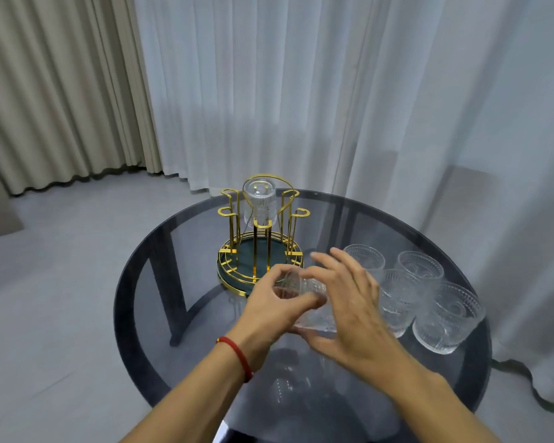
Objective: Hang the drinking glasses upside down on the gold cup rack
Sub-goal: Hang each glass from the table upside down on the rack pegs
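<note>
The gold cup rack [259, 238] with a dark green base stands at the far middle of the round glass table [160, 282]. One clear glass [259, 199] hangs upside down on a far prong. In front of the rack, both hands hold a ribbed clear glass [304, 294] tilted on its side above the table. My left hand [275, 311] grips its left end with fingers curled. My right hand [349, 302] cups its right side, fingers spread over it. Several more glasses [410, 292] stand upright at the right.
Sheer white curtains hang close behind the table, and beige drapes hang at the far left. The table's dark legs show through the glass top. Grey floor lies to the left. A red cord circles my left wrist [237, 356].
</note>
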`<state>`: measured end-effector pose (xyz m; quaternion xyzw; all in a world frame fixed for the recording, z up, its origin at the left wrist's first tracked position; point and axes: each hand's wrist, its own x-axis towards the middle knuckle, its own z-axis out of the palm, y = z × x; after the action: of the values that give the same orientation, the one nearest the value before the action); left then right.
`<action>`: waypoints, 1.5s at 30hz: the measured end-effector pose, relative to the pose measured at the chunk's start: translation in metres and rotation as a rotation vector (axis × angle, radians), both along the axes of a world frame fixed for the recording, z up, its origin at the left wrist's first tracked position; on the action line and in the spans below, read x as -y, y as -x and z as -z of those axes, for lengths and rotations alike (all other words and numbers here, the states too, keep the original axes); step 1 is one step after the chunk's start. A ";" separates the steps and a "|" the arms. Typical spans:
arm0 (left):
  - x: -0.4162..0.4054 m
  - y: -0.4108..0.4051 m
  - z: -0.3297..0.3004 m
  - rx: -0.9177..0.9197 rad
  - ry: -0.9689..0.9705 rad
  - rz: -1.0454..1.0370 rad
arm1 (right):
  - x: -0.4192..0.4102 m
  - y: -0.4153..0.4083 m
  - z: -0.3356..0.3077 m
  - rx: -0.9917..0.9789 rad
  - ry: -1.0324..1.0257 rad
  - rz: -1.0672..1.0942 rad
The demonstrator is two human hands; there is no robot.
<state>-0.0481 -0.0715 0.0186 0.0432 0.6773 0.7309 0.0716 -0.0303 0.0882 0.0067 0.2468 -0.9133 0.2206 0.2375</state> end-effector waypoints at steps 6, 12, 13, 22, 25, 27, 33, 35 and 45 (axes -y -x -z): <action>0.018 0.007 0.007 0.137 -0.363 0.084 | 0.004 -0.001 -0.006 0.552 0.591 0.019; 0.041 0.030 0.035 -0.049 0.117 -0.135 | -0.004 0.011 -0.030 0.298 0.635 0.164; 0.048 0.037 0.043 -0.156 0.330 -0.219 | -0.007 0.015 -0.041 0.220 0.630 0.190; 0.060 0.059 0.092 -0.486 1.004 -0.136 | 0.044 0.106 -0.164 0.034 0.632 0.110; 0.062 0.060 0.100 -0.487 1.085 -0.117 | 0.080 0.149 -0.178 0.120 0.537 0.074; 0.064 0.060 0.101 -0.488 1.106 -0.106 | 0.100 0.172 -0.179 0.199 0.460 0.054; 0.067 0.059 0.103 -0.502 1.110 -0.102 | 0.143 0.214 -0.166 0.225 0.149 0.068; 0.066 0.059 0.103 -0.509 1.111 -0.117 | 0.148 0.224 -0.160 0.230 0.049 0.092; 0.063 0.056 0.100 -0.498 1.090 -0.129 | 0.151 0.246 -0.129 0.305 -0.238 0.111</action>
<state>-0.1043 -0.1347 -0.0811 0.1291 0.9520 0.2492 -0.1218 -0.2762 -0.0627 0.1361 0.1863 -0.9704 0.1324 0.0775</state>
